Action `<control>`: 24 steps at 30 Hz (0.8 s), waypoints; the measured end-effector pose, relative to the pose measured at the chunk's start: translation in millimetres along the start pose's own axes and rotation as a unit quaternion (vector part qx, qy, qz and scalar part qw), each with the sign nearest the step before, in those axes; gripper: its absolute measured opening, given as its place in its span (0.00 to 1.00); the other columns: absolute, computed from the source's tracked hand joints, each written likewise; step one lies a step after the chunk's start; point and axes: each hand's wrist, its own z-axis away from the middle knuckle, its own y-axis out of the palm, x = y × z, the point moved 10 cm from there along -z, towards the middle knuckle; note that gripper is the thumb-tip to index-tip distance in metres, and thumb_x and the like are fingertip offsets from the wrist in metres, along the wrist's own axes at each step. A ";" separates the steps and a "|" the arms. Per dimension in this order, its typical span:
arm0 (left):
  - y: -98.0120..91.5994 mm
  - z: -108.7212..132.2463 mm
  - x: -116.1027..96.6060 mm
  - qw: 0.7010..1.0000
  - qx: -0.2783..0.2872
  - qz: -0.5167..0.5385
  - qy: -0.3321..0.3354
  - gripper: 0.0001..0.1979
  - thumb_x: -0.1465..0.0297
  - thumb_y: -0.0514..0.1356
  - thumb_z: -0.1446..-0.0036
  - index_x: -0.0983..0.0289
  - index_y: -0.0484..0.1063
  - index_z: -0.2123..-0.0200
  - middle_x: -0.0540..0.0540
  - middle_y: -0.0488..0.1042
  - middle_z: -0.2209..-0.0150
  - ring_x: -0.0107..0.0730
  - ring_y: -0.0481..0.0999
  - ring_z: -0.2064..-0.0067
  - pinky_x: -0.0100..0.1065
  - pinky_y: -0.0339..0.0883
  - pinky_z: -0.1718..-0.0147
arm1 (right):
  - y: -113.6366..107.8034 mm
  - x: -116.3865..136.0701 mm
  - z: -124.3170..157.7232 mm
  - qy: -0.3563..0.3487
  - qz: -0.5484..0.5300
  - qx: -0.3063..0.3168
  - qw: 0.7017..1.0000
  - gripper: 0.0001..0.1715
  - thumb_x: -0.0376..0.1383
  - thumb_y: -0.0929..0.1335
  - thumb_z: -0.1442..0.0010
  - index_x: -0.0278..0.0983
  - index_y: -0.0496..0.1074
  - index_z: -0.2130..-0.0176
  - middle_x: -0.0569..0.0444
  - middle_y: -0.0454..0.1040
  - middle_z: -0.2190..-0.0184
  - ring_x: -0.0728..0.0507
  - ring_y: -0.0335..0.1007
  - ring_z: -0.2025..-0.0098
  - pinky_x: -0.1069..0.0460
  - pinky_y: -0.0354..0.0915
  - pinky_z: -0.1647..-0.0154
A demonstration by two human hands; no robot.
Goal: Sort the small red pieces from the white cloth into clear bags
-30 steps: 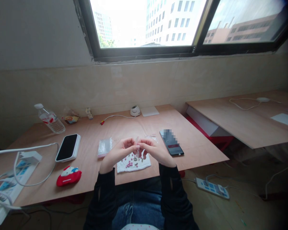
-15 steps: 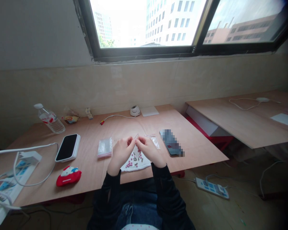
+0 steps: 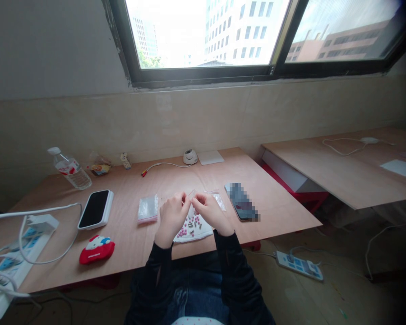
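Beads are showing pink and grey, cloth white, sleeves black, toy red and white.

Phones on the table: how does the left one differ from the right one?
The left phone sits in a thick white case with a dark screen; the right phone is slim, dark-edged, its screen unreadable. The left phone lies well away from the right hand; the right phone lies just beside it. Both lie flat, face up, on the wooden table.
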 end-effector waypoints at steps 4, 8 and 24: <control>-10.0 -3.0 19.3 0.996 -0.060 0.009 -0.060 0.11 0.65 0.49 0.40 0.61 0.68 0.69 0.53 0.75 0.70 0.32 0.72 0.70 0.29 0.51 0.75 | 2.1 0.3 0.0 0.007 -0.003 -0.012 1.000 0.16 0.38 0.61 0.46 0.37 0.55 0.82 0.61 0.56 0.84 0.51 0.54 0.79 0.56 0.51 0.77; -11.7 -4.7 27.5 0.994 -0.066 0.057 -0.072 0.10 0.63 0.52 0.41 0.60 0.70 0.67 0.53 0.76 0.70 0.33 0.74 0.69 0.29 0.58 0.72 | 5.5 -9.4 -1.7 0.042 -0.043 -0.011 0.998 0.14 0.38 0.61 0.47 0.37 0.59 0.81 0.60 0.61 0.83 0.51 0.60 0.79 0.56 0.55 0.77; 0.0 -6.3 12.6 0.995 -0.037 0.070 0.057 0.14 0.76 0.50 0.44 0.62 0.75 0.65 0.55 0.76 0.60 0.36 0.74 0.58 0.34 0.64 0.57 | 15.6 -17.3 -4.6 0.060 -0.070 0.021 0.996 0.15 0.38 0.62 0.46 0.35 0.65 0.80 0.58 0.65 0.83 0.51 0.62 0.79 0.56 0.58 0.76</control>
